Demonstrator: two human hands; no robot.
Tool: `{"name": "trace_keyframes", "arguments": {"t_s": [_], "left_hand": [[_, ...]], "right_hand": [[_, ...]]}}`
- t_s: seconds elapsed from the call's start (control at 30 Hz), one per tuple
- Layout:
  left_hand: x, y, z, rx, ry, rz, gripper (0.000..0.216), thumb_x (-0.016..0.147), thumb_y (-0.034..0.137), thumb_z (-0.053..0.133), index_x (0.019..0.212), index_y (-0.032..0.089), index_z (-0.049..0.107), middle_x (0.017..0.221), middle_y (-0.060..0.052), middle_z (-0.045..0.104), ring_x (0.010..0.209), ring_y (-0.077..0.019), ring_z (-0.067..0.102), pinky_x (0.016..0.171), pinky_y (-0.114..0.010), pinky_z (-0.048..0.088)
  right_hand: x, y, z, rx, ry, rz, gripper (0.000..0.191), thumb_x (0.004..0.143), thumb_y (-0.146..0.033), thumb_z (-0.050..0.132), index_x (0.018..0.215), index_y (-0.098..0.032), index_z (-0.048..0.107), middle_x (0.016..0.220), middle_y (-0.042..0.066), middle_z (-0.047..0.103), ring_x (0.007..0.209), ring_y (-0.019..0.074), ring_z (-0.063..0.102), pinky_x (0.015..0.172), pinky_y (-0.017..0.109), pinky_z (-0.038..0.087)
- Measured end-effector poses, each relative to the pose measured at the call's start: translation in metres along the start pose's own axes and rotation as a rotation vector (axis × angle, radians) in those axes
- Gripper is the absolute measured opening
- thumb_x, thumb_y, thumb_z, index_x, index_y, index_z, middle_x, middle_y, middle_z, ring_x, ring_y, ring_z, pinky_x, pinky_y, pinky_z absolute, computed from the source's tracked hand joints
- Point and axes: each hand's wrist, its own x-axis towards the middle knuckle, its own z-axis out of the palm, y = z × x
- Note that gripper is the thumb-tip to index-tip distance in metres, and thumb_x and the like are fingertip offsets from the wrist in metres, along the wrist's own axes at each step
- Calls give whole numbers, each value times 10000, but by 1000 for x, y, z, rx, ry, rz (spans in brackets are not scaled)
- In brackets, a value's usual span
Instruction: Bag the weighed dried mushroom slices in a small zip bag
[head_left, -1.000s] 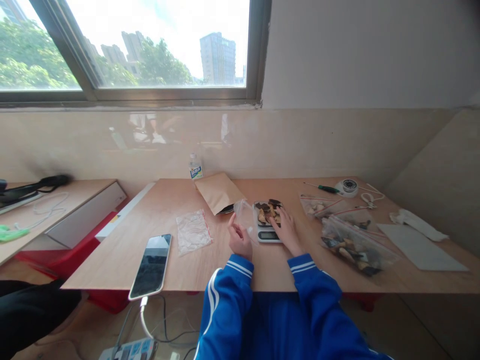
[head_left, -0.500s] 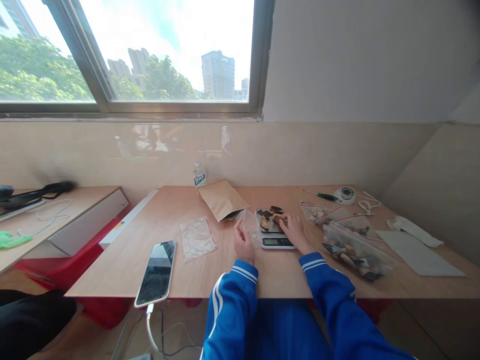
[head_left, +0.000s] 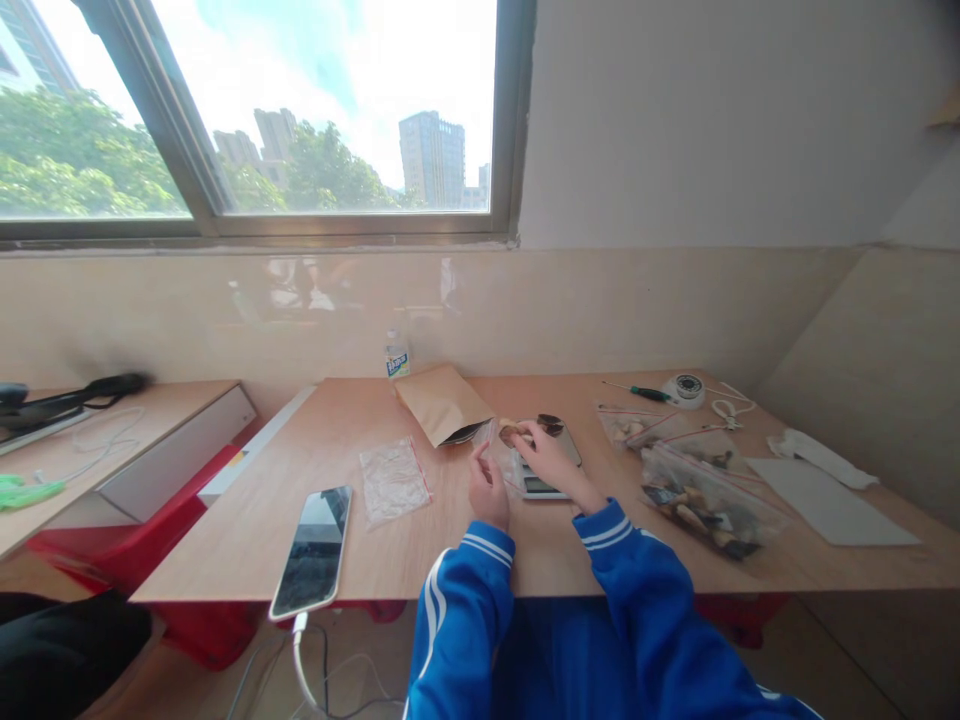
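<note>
A light wooden table [head_left: 360,540] runs beneath a wide window. Farthest left on it lies a black smartphone [head_left: 313,551] with a white cable, screen up. Beside it rests an empty clear plastic zip bag with a red seal strip [head_left: 392,480], lying flat.

Near the middle, the left hand [head_left: 489,490] pinches the edge of a second small clear plastic bag [head_left: 496,447] and holds it upright with its mouth open. This bag looks very light, thin and floppy, so it is best gripped at the rim, close to the seal. Behind it lies a brown paper envelope [head_left: 442,403], and behind that stands a small plastic bottle [head_left: 397,355].

Just to the right, the right hand [head_left: 553,463] is closed around a few dried brown pieces [head_left: 512,432], carried at the bag's mouth. They look light, stiff and brittle, better pinched gently. Below the hand sits a small silver kitchen scale [head_left: 551,470], with more dark pieces on its platform.

Farther right lie larger clear zip bags filled with dried pieces [head_left: 705,495], then a green-handled screwdriver [head_left: 641,391] and a flat grey sheet [head_left: 832,505].
</note>
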Motion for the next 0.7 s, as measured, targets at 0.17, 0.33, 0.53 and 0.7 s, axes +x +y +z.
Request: {"name": "trace_keyframes", "arguments": {"t_s": [0.17, 0.33, 0.53, 0.7], "left_hand": [[1, -7, 3, -50, 34, 36, 273, 884, 357, 371, 1064, 176, 470, 870, -62, 604, 716, -150, 592, 656, -276, 460], [2, -12, 5, -103, 45, 46, 209, 884, 340, 372, 1013, 197, 454, 1004, -90, 598, 891, -178, 605, 753, -308, 467], [1, -11, 4, -89, 75, 23, 187, 874, 340, 378, 971, 200, 456, 903, -56, 594, 800, -170, 600, 712, -299, 458], [2, -12, 3, -92, 87, 35, 172, 868, 333, 379, 939, 200, 461, 905, -52, 583, 790, -162, 591, 708, -293, 456]], "right_hand": [[0, -18, 0, -155, -128, -7, 146, 828, -204, 519, 907, -160, 633, 936, 94, 670, 887, 200, 614, 762, 272, 427], [0, -21, 5, -208, -139, -15, 277, 762, -147, 584, 1037, -163, 616, 1026, 99, 650, 933, 209, 605, 793, 292, 441], [-5, -17, 9, -184, -164, 16, 286, 761, -138, 580, 1044, -128, 627, 1031, 140, 631, 968, 245, 587, 842, 351, 443], [-7, -20, 6, 22, -170, -194, 453, 773, -220, 583, 1219, -186, 510, 1129, 98, 550, 944, 182, 569, 810, 310, 468]]}}
